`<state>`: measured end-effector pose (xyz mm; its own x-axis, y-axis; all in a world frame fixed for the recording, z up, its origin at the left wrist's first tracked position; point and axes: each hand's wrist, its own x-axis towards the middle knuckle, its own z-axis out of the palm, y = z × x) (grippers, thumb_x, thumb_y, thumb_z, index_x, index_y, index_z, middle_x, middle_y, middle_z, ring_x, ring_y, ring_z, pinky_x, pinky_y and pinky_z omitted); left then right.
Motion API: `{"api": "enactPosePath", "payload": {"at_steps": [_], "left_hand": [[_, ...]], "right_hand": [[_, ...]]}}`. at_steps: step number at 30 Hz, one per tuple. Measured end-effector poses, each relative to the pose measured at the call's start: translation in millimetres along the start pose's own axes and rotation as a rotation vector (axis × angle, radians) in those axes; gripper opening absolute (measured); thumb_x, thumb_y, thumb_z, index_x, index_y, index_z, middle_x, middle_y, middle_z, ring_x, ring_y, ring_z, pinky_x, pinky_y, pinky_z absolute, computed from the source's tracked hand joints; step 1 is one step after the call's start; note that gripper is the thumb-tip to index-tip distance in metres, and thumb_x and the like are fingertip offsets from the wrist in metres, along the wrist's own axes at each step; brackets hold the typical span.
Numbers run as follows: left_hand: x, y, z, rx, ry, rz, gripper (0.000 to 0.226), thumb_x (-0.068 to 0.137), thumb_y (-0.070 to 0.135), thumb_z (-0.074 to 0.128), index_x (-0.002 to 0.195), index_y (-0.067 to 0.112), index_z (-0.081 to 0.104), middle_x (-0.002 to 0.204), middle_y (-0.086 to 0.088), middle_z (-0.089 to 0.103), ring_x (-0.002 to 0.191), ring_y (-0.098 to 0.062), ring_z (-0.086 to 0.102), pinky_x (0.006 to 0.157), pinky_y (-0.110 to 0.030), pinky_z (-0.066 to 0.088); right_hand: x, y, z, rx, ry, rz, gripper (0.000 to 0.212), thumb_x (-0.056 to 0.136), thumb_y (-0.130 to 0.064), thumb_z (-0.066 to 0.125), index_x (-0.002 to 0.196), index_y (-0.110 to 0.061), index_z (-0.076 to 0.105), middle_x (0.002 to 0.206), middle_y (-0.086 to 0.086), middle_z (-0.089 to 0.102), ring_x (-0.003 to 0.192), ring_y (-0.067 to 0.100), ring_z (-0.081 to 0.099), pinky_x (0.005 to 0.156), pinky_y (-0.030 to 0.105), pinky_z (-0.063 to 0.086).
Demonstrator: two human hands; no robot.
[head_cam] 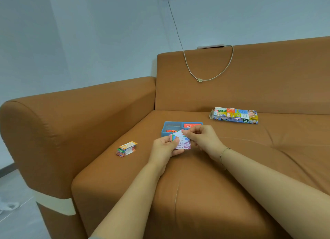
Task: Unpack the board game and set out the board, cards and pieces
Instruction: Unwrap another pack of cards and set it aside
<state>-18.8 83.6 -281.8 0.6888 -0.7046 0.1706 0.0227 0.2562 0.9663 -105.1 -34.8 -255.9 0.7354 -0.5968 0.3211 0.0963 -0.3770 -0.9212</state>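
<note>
Left hand (165, 146) grip clamped on cards (180, 140); right hand (200, 137) pinches top card. Blue tray (165, 129) just behind, card stack (126, 149) left, box (234, 115) far right.

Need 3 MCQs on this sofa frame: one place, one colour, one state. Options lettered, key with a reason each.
1. Where does the stack of cards lie?
A. On the sofa seat, left of the hands
B. Inside the blue tray
C. On top of the game box

2. What colour is the tray behind the hands?
A. Yellow
B. Blue
C. White

3. What are the hands doing?
A. Both lie flat on the cushion
B. Only the right hand holds something
C. Both hold one small bundle of cards

Key:
1 A: the stack sits alone on the sofa cushion near the armrest, apart from the tray and the game box.
2 B: its rim and walls are blue, with small pieces and a red pack inside.
3 C: the left hand grips the bundle from below while the right hand pinches its top edge.
</note>
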Motion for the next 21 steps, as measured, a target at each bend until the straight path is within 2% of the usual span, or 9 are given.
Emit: {"api": "enactPosePath", "payload": {"at_steps": [2, 5, 8, 10, 15, 19, 21], "left_hand": [[0.3, -0.3, 0.2, 0.006, 0.004, -0.004, 0.016, 0.094, 0.002, 0.053, 0.105, 0.0, 0.064, 0.089, -0.009, 0.071, 0.073, -0.01, 0.071, 0.066, -0.018, 0.057], [0.5, -0.7, 0.3, 0.01, 0.01, -0.014, 0.018, 0.094, 0.003, 0.053, 0.108, -0.003, 0.063, 0.091, -0.011, 0.071, 0.073, -0.011, 0.071, 0.066, -0.019, 0.057], [0.4, -1.1, 0.4, 0.019, -0.001, -0.012, 0.018, 0.094, 0.004, 0.053, 0.109, -0.001, 0.063, 0.092, -0.011, 0.071, 0.074, -0.011, 0.071, 0.065, -0.018, 0.056], [0.1, -1.4, 0.6, 0.022, -0.006, -0.01, 0.019, 0.095, 0.004, 0.053, 0.11, -0.002, 0.063, 0.093, -0.012, 0.071, 0.074, -0.011, 0.071, 0.065, -0.018, 0.056], [0.3, -1.8, -0.1, 0.019, -0.005, -0.005, 0.019, 0.095, 0.003, 0.053, 0.11, -0.004, 0.062, 0.094, -0.014, 0.07, 0.074, -0.011, 0.071, 0.067, -0.019, 0.057], [1.3, -2.8, -0.7, 0.025, -0.011, -0.006, 0.02, 0.095, 0.004, 0.053, 0.11, -0.004, 0.062, 0.096, -0.014, 0.07, 0.076, -0.013, 0.071, 0.068, -0.02, 0.057], [1.4, -3.2, -0.4, 0.026, -0.008, -0.011, 0.02, 0.095, 0.003, 0.053, 0.111, -0.004, 0.062, 0.096, -0.014, 0.07, 0.075, -0.012, 0.071, 0.068, -0.02, 0.057]], "right_hand": [[1.0, 0.3, -0.9, -0.035, -0.039, 0.02, 0.015, 0.088, -0.01, 0.066, 0.073, -0.009, 0.063, 0.055, -0.006, 0.053, 0.038, 0.0, 0.041, 0.038, 0.011, 0.032], [1.6, 0.6, -3.6, -0.074, -0.085, 0.043, 0.014, 0.088, -0.009, 0.064, 0.076, -0.015, 0.063, 0.062, -0.002, 0.053, 0.044, 0.005, 0.044, 0.036, 0.018, 0.034], [0.3, -0.4, -3.7, -0.045, -0.084, 0.044, 0.016, 0.087, -0.021, 0.067, 0.073, -0.015, 0.064, 0.05, -0.009, 0.053, 0.041, 0.004, 0.041, 0.035, 0.019, 0.032], [1.1, 0.8, -1.8, -0.044, -0.073, 0.036, 0.02, 0.088, -0.023, 0.067, 0.071, -0.013, 0.063, 0.051, -0.007, 0.052, 0.038, 0.002, 0.04, 0.036, 0.018, 0.031], [4.5, 1.3, -2.4, -0.069, -0.092, 0.051, 0.013, 0.089, -0.008, 0.063, 0.078, -0.013, 0.061, 0.064, 0.001, 0.053, 0.037, -0.001, 0.042, 0.039, 0.014, 0.035], [1.8, -0.3, -3.2, -0.04, -0.076, 0.056, 0.015, 0.087, -0.021, 0.067, 0.077, -0.011, 0.065, 0.056, -0.007, 0.054, 0.038, 0.001, 0.042, 0.037, 0.018, 0.032], [2.8, 0.4, -3.4, -0.04, -0.074, 0.068, 0.017, 0.087, -0.022, 0.068, 0.078, -0.009, 0.065, 0.058, -0.003, 0.054, 0.04, 0.002, 0.041, 0.037, 0.017, 0.031]]}}
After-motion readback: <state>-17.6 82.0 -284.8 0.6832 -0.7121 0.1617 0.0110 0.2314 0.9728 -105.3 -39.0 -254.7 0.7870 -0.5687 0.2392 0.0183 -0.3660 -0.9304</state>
